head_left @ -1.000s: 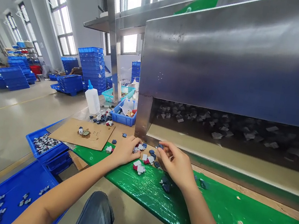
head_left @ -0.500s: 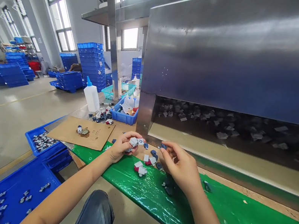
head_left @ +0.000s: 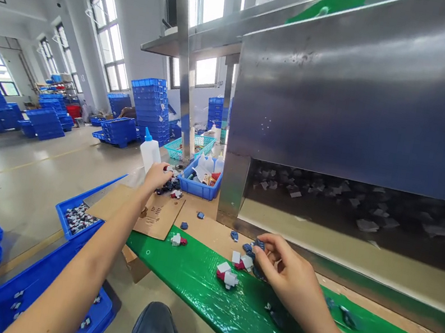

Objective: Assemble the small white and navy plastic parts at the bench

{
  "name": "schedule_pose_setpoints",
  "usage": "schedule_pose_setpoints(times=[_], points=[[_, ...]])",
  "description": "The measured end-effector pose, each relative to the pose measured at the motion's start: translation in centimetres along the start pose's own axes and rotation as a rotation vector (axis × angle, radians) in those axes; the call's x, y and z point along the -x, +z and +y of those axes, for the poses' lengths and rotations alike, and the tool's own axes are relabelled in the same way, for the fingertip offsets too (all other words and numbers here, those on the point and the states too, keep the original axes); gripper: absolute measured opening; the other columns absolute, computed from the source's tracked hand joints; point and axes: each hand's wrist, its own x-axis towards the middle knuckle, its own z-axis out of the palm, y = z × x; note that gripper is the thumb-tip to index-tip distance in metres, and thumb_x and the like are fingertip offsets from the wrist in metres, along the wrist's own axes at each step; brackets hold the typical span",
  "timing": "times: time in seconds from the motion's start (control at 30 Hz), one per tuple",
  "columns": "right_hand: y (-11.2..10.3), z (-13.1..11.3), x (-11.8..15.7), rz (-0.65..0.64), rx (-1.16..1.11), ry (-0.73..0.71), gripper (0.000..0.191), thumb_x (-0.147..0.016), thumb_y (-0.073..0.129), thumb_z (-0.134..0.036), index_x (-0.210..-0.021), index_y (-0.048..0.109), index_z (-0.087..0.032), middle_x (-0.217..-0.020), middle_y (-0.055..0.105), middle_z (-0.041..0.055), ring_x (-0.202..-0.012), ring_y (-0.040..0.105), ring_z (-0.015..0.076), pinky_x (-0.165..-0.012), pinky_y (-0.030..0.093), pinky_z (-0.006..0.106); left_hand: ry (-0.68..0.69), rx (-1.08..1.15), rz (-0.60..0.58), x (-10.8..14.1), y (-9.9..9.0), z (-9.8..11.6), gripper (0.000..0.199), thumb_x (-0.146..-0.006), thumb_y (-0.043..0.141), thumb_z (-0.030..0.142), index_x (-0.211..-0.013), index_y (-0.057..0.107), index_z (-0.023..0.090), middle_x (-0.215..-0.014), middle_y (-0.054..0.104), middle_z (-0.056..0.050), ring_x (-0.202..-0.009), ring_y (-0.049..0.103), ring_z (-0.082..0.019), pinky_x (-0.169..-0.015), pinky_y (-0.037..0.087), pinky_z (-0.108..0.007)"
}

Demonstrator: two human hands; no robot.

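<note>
My left hand [head_left: 156, 176] is stretched out over a pile of small dark blue, white and red parts [head_left: 168, 186], next to a white squeeze bottle [head_left: 150, 153] with a blue cap. A white-and-red bit shows by its fingertips, but most of its fingers are hidden. My right hand [head_left: 284, 270] pinches a small dark blue plastic part [head_left: 259, 245] between thumb and fingers, low over the bench. Close by lie loose dark blue pieces [head_left: 234, 236] and white-and-red pieces [head_left: 227, 275]. Another white-and-red piece [head_left: 178, 240] rests on the green covering's left end.
A cardboard sheet [head_left: 169, 217] lies under my left forearm. Behind it stands a blue basket [head_left: 201, 188] holding bottles. A large metal housing [head_left: 342, 112] rises along the bench's back. Blue bins [head_left: 77, 219] with parts sit lower left. Green sheeting [head_left: 195, 276] covers the front edge.
My left hand has moved left and away from me, from beside my right hand to the pile by the bottle. The view has shifted left; my right hand stays near the dark blue pieces.
</note>
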Motion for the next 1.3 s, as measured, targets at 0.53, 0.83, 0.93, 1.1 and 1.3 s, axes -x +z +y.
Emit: schedule_pose_setpoints(times=[0.53, 0.83, 0.93, 1.1, 1.3], points=[[0.3, 0.2, -0.1, -0.034, -0.019, -0.005, 0.024, -0.079, 0.042, -0.040, -0.089, 0.052, -0.021, -0.064, 0.059, 0.0001, -0.052, 0.055, 0.0163, -0.051, 0.041, 0.027, 0.149, -0.218, -0.173, -0.8, 1.7, -1.0, 0.022, -0.087, 0.050, 0.032, -0.096, 0.057, 0.013, -0.105, 0.058, -0.007, -0.099, 0.054, -0.020, -0.088, 0.044, -0.043], [0.0, 0.0, 0.1, 0.028, -0.043, -0.002, 0.020, -0.080, 0.044, -0.035, -0.090, 0.052, -0.020, -0.067, 0.059, 0.0002, -0.053, 0.054, 0.0144, -0.052, 0.040, 0.026, 0.431, -0.134, -0.060, 9.1, -0.5, 4.1, 0.028, -0.091, 0.031, 0.027, -0.105, 0.053, 0.016, -0.105, 0.057, -0.009, -0.100, 0.051, -0.021, -0.090, 0.039, -0.036], [0.2, 0.2, 0.1, 0.051, -0.051, 0.017, 0.019, -0.079, 0.045, -0.033, -0.091, 0.052, -0.020, -0.068, 0.059, 0.0003, -0.054, 0.053, 0.0144, -0.053, 0.040, 0.026, 0.619, -0.076, -0.337, 15.0, 0.7, 5.8, 0.032, -0.081, 0.052, 0.039, -0.109, 0.054, 0.023, -0.101, 0.061, -0.002, -0.093, 0.055, -0.018, -0.082, 0.045, -0.027], [0.3, 0.5, 0.2, 0.090, -0.067, 0.043, 0.018, -0.078, 0.046, -0.030, -0.091, 0.052, -0.020, -0.070, 0.060, 0.0010, -0.056, 0.054, 0.0148, -0.056, 0.040, 0.027, 0.602, 0.227, -0.695, 19.7, 4.1, 6.4, 0.047, -0.066, 0.068, 0.034, -0.110, 0.058, 0.025, -0.111, 0.059, -0.006, -0.102, 0.051, -0.028, -0.092, 0.038, -0.042], [0.2, 0.0, 0.3, 0.084, -0.127, 0.034, 0.019, -0.079, 0.046, -0.032, -0.091, 0.053, -0.019, -0.071, 0.061, 0.0020, -0.056, 0.055, 0.0142, -0.053, 0.042, 0.026, 0.255, 0.687, -0.645, 18.8, 6.8, 5.9, 0.040, -0.077, 0.051, 0.036, -0.110, 0.051, 0.014, -0.114, 0.056, -0.012, -0.102, 0.054, -0.024, -0.070, 0.052, -0.030]])
